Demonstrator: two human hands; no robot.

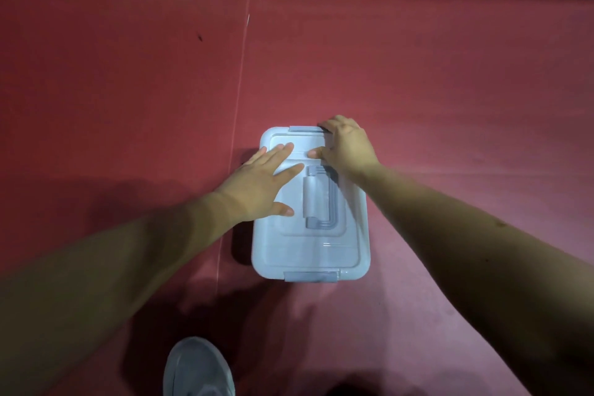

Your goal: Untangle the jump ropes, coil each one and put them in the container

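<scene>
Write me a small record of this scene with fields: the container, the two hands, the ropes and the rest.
container: pale blue box, standing on the red floor
lid: on, grey handle folded flat
left hand: flat, straight fingers resting on the lid
right hand: fingers curled over the lid's far edge, beside the far latch
jump ropes: none in view
other: grey shoe nearest the camera

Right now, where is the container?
The container sits mid head view on the floor, left hand flat on its lid, right hand gripping its far edge.
</scene>
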